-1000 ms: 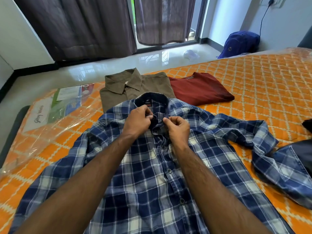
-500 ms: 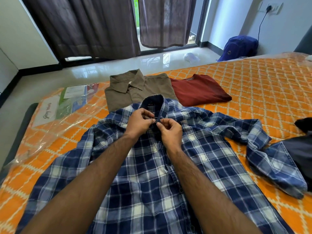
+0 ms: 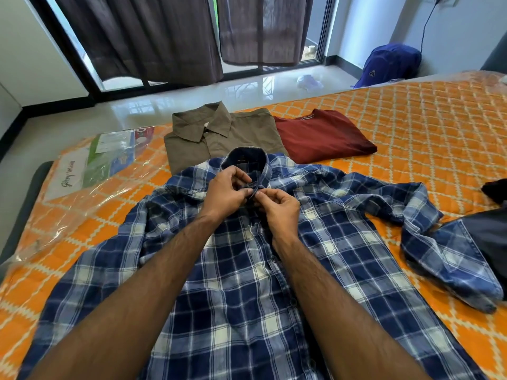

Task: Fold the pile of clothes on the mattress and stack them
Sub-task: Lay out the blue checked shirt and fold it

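Note:
A blue plaid shirt (image 3: 247,292) lies spread front-up on the orange quilted mattress (image 3: 428,138), its right sleeve crumpled toward the right edge. My left hand (image 3: 226,192) and my right hand (image 3: 281,208) meet just below the collar, both pinching the shirt's placket at the top button. Beyond the collar lies a folded olive shirt (image 3: 216,135), with a folded maroon T-shirt (image 3: 321,135) beside it on the right.
Dark clothing (image 3: 491,237) sits at the mattress's right edge, partly on the plaid sleeve. Clear plastic wrap with a printed label (image 3: 90,163) covers the mattress's left corner. A blue backpack (image 3: 389,65) leans on the far wall by the curtained window.
My hands stay at the collar; their fingers have shifted slightly on the placket near the top button. The head camera has tilted a little, moving the scene in the frame.

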